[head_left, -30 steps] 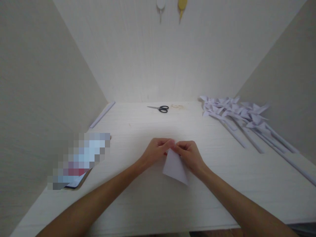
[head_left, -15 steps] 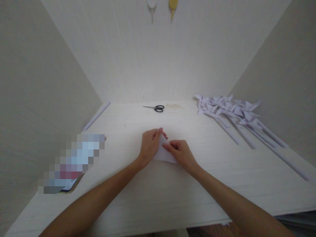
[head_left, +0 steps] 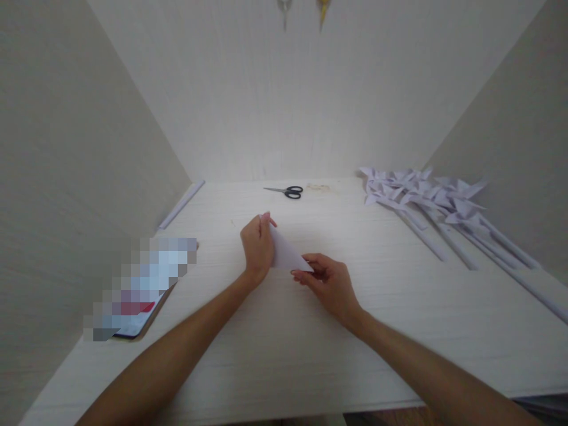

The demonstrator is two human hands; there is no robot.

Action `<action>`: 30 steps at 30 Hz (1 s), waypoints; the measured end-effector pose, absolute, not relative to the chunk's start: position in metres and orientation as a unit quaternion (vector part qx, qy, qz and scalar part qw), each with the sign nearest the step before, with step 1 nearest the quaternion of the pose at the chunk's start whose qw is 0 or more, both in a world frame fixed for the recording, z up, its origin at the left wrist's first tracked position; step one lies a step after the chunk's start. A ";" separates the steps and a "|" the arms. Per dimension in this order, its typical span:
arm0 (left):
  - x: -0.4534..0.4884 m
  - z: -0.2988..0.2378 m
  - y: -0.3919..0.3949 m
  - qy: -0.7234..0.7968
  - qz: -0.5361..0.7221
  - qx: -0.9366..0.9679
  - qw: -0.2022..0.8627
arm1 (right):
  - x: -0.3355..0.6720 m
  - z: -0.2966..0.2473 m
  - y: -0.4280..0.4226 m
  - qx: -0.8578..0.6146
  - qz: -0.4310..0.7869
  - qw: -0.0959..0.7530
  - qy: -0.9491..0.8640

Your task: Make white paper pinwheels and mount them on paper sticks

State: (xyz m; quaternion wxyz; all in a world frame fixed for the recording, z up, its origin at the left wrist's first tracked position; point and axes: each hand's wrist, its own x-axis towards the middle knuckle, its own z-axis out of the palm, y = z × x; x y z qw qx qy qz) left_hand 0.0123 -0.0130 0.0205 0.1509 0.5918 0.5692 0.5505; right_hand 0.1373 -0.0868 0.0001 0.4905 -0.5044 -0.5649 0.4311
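Pinching white paper (head_left: 286,253) between left fingers (head_left: 265,218) and right fingers (head_left: 307,278); likely phone (head_left: 146,296) at left, pixelated, any writing unreadable

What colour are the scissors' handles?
The scissors' handles are black; they show in the head view.

No text, label, brand, number or sign is legible. The screen of the smartphone (head_left: 142,320) is largely obscured by pixelation; any characters there are unreadable. Markings cannot be resolved on the scissors (head_left: 293,192) or the white paper (head_left: 286,253).
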 end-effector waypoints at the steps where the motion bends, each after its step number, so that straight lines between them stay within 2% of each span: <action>1: 0.012 0.020 -0.013 0.568 0.553 0.591 0.150 | 0.137 0.000 -0.087 -0.501 0.437 0.490 -0.564; 6: 0.014 0.021 -0.014 0.566 0.567 0.582 0.140 | 0.136 0.002 -0.087 -0.492 0.480 0.471 -0.553; 17: 0.012 0.015 -0.012 0.575 0.560 0.581 0.130 | 0.137 0.002 -0.087 -0.495 0.460 0.433 -0.597; 25: 0.009 0.018 -0.008 0.572 0.536 0.602 0.154 | 0.140 -0.001 -0.081 -0.435 0.560 0.436 -0.555; 30: 0.010 0.019 -0.009 0.576 0.527 0.604 0.162 | 0.142 0.000 -0.080 -0.442 0.532 0.426 -0.583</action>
